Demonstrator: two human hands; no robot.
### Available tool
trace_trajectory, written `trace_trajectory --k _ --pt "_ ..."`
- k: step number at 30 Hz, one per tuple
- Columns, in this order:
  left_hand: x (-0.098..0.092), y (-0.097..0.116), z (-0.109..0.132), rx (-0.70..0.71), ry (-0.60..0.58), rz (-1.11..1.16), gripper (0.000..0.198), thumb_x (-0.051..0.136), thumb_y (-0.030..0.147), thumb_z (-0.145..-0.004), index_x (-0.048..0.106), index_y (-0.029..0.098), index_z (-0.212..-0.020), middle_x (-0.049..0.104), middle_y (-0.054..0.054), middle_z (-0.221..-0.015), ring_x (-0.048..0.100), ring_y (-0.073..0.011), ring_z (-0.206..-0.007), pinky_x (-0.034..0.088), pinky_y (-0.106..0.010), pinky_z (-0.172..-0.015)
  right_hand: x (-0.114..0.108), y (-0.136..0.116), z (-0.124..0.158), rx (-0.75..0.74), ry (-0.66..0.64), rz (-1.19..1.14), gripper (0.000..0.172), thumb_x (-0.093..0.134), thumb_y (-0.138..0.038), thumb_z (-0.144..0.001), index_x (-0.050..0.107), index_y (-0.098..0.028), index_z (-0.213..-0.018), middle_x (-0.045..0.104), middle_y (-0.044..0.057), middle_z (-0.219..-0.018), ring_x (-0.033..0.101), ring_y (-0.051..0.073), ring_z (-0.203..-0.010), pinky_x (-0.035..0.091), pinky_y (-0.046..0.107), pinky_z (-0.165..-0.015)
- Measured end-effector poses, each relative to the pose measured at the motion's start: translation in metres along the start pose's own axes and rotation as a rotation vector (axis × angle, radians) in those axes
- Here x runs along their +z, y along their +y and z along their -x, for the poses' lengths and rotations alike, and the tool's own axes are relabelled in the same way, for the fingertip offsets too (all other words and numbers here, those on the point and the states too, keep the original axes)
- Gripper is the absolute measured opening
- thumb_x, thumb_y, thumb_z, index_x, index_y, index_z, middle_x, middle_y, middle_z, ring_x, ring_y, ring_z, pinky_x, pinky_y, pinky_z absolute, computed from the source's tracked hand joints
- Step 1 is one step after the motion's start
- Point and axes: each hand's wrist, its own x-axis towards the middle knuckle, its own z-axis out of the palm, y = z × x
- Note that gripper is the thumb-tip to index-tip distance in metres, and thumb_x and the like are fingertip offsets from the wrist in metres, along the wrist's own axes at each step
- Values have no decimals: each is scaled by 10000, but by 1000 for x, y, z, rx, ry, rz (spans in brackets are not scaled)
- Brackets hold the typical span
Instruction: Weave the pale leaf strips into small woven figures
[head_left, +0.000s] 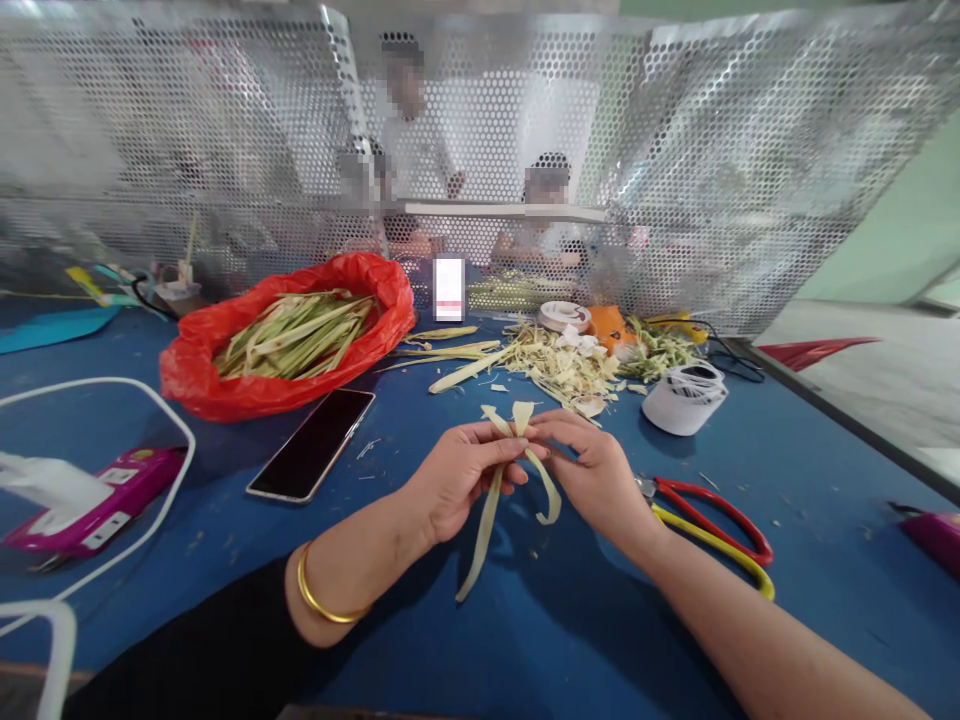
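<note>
Above the blue table, my left hand (466, 470) pinches a pale, flat plant-leaf strip (481, 540), whose long end hangs down below the fingers. My right hand (589, 465) meets it from the other side, its fingertips closed on the same crossed strips. A second, curled end (550, 497) droops between the hands, and two short ends stick up above the fingers. Just where the strips cross is partly covered by my fingertips. Beside my right wrist lie pliers-like cutters with red and yellow handles (720, 520); their jaws are mostly hidden behind the wrist.
A red plastic bag (187, 365) of long leaf strips (307, 335) stands back left, near a phone (311, 445). Leaf scraps (574, 370) are heaped ahead, beside a white thread spool (679, 410). A purple power strip (135, 500) lies left. Behind the perforated metal screen (480, 120) are people.
</note>
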Motion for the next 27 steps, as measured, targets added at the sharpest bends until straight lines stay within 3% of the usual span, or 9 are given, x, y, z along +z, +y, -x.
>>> trace_trajectory --k 3,6,10,15,18,22,27 --pt "0 3 0 83 74 -46 139 732 175 -734 728 117 -861 728 -72 -802 585 -66 -525 439 -164 -487 -5 -4 -1 53 53 37 182 538 -250 -891 717 -217 -897 708 59 -940 638 207 -909 479 333 -823" --pt "1 6 1 115 112 -72 151 731 219 -738 730 121 -852 684 -42 -667 591 -80 -535 433 -166 -497 -6 -8 -1 125 -48 64 250 514 -324 -918 696 -199 -800 696 31 -794 627 183 -765 467 281 -700" --pt "2 5 2 178 134 -149 133 705 233 -752 731 114 -805 686 -53 -685 588 -84 -541 428 -173 -497 -2 -9 1 126 -144 122 271 551 -314 -893 629 -191 -665 626 -11 -628 561 144 -607 404 246 -578" --pt "2 -3 -2 264 247 -219 91 670 192 -760 723 122 -735 705 -56 -718 581 -83 -529 436 -187 -503 -2 -12 3 -37 -169 171 290 535 -245 -903 583 -199 -620 578 -14 -599 537 143 -627 402 268 -664" --pt "1 -4 -4 262 271 -257 91 668 193 -765 715 128 -723 673 -34 -606 574 -93 -504 445 -198 -507 -5 -12 3 -48 -129 236 281 531 -267 -908 591 -204 -641 596 -2 -631 539 157 -656 407 295 -713" --pt "5 -1 0 183 215 -298 105 653 165 -769 700 125 -684 621 -14 -502 553 -91 -449 446 -200 -495 -7 -8 0 127 -32 138 252 532 -370 -895 671 -206 -764 679 49 -840 600 198 -805 440 307 -743" --pt "12 0 7 93 67 -344 114 629 150 -780 702 119 -698 651 -27 -572 605 -107 -492 475 -210 -516 -3 -6 -2 450 -68 -259 287 632 -452 -789 674 -174 -734 666 24 -710 590 179 -686 446 286 -641"
